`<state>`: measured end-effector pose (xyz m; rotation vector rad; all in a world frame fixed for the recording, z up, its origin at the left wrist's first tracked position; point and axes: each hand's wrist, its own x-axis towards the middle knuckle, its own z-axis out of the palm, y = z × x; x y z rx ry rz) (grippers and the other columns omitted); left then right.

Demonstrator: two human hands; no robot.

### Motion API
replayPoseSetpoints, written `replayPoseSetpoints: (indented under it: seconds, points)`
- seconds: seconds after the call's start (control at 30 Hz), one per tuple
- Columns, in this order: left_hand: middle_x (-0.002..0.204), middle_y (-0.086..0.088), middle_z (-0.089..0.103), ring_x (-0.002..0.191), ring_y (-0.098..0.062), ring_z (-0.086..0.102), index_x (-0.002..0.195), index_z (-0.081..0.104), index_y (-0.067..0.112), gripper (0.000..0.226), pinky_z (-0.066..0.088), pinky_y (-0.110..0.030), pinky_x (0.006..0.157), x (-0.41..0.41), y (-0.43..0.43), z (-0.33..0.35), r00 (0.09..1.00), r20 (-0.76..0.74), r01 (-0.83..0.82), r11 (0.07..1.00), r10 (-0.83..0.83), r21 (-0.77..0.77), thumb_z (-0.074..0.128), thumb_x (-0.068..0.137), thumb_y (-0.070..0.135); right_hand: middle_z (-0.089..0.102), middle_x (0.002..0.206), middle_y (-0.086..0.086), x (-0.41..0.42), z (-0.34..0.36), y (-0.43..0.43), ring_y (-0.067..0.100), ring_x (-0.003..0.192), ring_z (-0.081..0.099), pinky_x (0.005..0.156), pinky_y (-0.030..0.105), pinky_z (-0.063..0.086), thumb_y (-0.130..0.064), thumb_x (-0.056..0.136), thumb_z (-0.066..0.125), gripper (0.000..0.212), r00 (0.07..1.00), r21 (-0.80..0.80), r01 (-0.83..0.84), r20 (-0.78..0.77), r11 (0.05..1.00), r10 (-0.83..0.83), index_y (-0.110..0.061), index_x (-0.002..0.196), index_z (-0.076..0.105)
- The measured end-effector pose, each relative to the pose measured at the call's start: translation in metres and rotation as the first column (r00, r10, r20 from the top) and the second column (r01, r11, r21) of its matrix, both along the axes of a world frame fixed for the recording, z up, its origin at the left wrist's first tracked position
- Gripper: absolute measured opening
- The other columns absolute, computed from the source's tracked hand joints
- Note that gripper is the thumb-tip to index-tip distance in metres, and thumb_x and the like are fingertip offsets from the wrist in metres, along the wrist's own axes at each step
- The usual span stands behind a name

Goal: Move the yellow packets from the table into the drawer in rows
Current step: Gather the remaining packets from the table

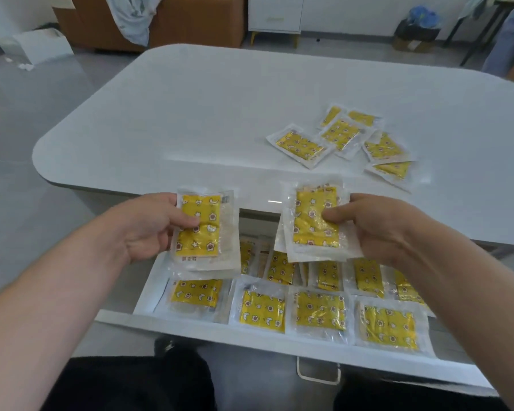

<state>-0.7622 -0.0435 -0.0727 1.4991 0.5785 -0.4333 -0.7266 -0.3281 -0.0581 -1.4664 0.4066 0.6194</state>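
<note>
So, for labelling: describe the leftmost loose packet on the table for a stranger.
On the white table, beyond the open drawer, loose yellow packets cluster at the right. It is the leftmost packet, tilted, jutting toward the table's middle.

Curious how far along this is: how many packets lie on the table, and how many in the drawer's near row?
Loose packets on the table: 6 in sight
Near-row packets in the drawer: 4
Total: 10, without the far row or the stacks in the left hand and right hand.
</note>
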Motion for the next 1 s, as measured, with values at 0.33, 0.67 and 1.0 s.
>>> replayPoseSetpoints:
  seconds: [0.33, 0.67, 1.0]
  points:
    - [0.081, -0.016, 0.075, 0.068, -0.024, 0.073, 0.097, 0.065, 0.000, 0.019, 0.061, -0.039, 0.062, 0.009, 0.012, -0.022, 0.986, -0.121, 0.133, 0.973, -0.111, 0.187, 0.052, 0.088, -0.011, 0.075, 0.095, 0.018, -0.019, -0.040, 0.013, 0.031, 0.077, 0.074, 0.062, 0.041, 0.060, 0.010, 0.090, 0.053, 0.023, 0.989, -0.001, -0.100, -0.112, 0.995, 0.100, -0.001, 0.105, 0.066]
    - [0.121, -0.024, 0.060, 0.109, -0.038, 0.060, 0.124, 0.051, -0.002, 0.046, 0.050, -0.051, 0.093, 0.015, 0.015, -0.065, 0.972, -0.228, 0.144, 0.919, -0.061, 0.368, 0.065, 0.080, -0.008, 0.074, 0.096, 0.022, -0.024, -0.097, 0.028, 0.038, 0.087, 0.072, 0.079, 0.054, 0.057, 0.012, 0.087, 0.058, 0.022, 0.978, -0.089, -0.042, -0.209, 0.995, 0.022, 0.000, 0.104, 0.063]
    - [0.104, -0.011, 0.042, 0.090, -0.025, 0.043, 0.131, 0.040, -0.002, 0.042, 0.038, -0.032, 0.073, 0.033, 0.002, -0.094, 0.985, -0.152, 0.170, 0.677, -0.086, 0.716, 0.048, 0.091, -0.002, 0.070, 0.101, 0.020, 0.011, -0.143, 0.073, 0.036, 0.091, 0.069, 0.086, 0.052, 0.055, 0.004, 0.084, 0.067, 0.021, 0.962, -0.201, -0.009, -0.270, 0.980, -0.046, 0.003, 0.105, 0.063]
